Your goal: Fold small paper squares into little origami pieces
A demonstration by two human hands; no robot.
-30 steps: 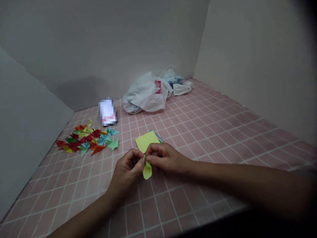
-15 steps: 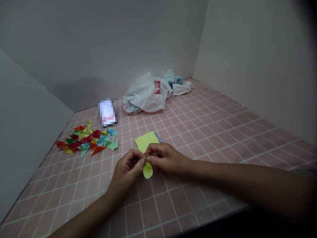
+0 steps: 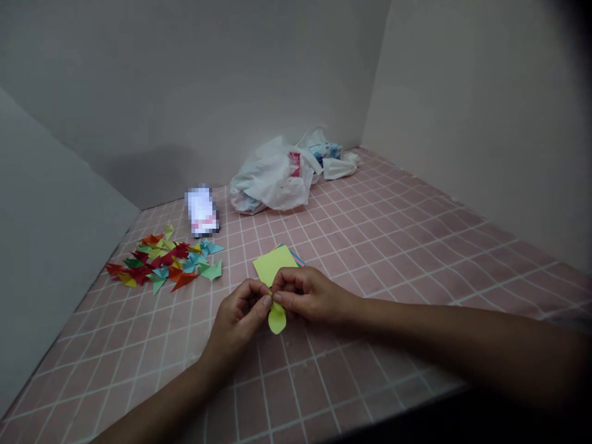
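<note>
Head view, count: one folded yellow paper [image 3: 277, 320], one stack of square sheets [image 3: 272, 265], one phone-like device [image 3: 202, 211], one large white bag [image 3: 277, 179]; well over a dozen folded coloured papers [image 3: 172, 254], overlapping too much to count exactly.
Fingers: nearly closed on left hand [image 3: 238, 313] and right hand [image 3: 314, 299], both pinching the folded yellow paper.
Folded yellow paper: between the fingertips, rounded end showing on their near side.
Stack: just beyond the fingers.
Hidden: the paper's pinched part and the stack's near edge, behind fingers; device screen pixelated.
</note>
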